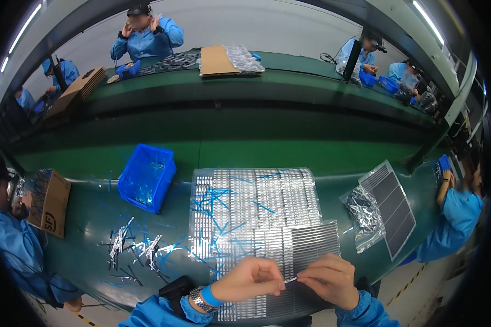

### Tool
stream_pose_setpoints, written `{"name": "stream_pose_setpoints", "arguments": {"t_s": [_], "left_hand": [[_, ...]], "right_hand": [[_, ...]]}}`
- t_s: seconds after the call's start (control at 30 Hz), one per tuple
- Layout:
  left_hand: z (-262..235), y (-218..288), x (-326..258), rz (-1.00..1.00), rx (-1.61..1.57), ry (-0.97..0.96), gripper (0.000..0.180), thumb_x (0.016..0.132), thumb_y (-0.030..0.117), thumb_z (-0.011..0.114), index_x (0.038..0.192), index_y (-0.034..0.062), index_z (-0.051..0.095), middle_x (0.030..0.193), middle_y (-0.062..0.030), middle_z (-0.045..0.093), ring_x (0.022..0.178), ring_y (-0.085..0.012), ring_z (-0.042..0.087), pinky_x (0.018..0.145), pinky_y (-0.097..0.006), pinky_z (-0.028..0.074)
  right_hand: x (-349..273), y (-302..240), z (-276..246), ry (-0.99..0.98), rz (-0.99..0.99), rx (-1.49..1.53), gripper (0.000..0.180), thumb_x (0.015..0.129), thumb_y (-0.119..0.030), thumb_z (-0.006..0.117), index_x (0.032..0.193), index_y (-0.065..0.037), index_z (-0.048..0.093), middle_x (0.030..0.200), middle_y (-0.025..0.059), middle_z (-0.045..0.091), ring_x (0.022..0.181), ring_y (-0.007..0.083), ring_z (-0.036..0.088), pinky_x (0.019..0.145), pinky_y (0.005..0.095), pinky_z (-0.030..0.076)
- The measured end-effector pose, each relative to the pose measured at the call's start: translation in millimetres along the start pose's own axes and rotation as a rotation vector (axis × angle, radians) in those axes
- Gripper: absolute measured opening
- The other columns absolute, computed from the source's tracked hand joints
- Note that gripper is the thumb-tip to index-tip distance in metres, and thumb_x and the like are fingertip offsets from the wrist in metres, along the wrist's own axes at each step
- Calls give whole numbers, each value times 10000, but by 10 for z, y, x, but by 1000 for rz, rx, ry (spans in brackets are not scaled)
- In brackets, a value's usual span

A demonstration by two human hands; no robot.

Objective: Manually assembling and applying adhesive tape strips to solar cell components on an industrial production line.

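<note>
- The left hand (249, 279) is curling its fingers inward, thumb and forefinger pinched shut on one end of a thin silvery strip (290, 280) at about 6 o'clock in the view.
- The right hand (328, 279) is meeting it from 3 o'clock, its fingertips closed on the strip's other end, so both hands are touching nearly tip to tip.
- The strip is sitting just over the near edge of a large ribbed silver tray (256, 210), which is lying on the green workbench (93, 218) at 12 o'clock from the hands.
- Loose blue slivers (215, 199) are lying scattered across the tray's left half.
- A blue bin (147, 177) is standing at 10 o'clock, well apart.
- Small metal pieces (133, 248) are lying at 9 o'clock on the bench.
- A clear bag of parts (363, 215) is resting at 2 o'clock, beside a dark panel (394, 204).
</note>
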State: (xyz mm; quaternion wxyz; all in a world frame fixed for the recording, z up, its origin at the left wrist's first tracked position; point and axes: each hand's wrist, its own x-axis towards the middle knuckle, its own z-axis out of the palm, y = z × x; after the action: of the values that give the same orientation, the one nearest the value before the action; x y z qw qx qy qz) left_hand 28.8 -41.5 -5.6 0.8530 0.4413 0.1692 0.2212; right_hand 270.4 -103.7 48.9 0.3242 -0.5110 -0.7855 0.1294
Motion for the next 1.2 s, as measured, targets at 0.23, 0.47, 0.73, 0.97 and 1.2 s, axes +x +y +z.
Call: {"name": "stream_pose_setpoints", "arguments": {"t_s": [0.23,0.47,0.73,0.97,1.2], "left_hand": [[48,97,-58,38,84,45,107,970,70,698,992,-33,681,967,-76,719,910,-128,704,829,-256,576],[320,908,-692,470,1098,869,72,893,52,735,847,-3,741,781,-123,734,729,-221,721,691,-323,570],[-339,1145,-784,596,1863,1504,419,811,-3,670,1228,39,661,1268,-201,673,1208,-420,595,1039,-518,443],[284,432,-619,356,1634,573,364,790,83,745,1151,38,729,1357,-159,640,1355,-366,531,1128,-534,384],[189,-56,-514,313,1484,263,256,875,156,755,1118,75,751,1304,-98,671,1307,-299,590,1106,-455,487]], "right_hand": [[96,-43,-28,53,-35,-13,188,679,-16,863,828,-82,769,815,48,713,709,204,672,605,301,520],[423,-339,-357,194,62,-51,163,698,22,835,813,-59,754,804,68,713,704,195,668,607,293,519],[533,-427,-249,103,5,56,156,695,-14,853,811,-66,762,793,62,716,693,195,661,594,299,507],[-157,25,178,-127,91,144,174,766,-85,847,921,-80,769,891,34,713,750,205,678,670,317,564],[-240,151,280,-176,152,121,170,767,-70,843,918,-72,767,881,46,710,750,204,680,659,320,570]]}}
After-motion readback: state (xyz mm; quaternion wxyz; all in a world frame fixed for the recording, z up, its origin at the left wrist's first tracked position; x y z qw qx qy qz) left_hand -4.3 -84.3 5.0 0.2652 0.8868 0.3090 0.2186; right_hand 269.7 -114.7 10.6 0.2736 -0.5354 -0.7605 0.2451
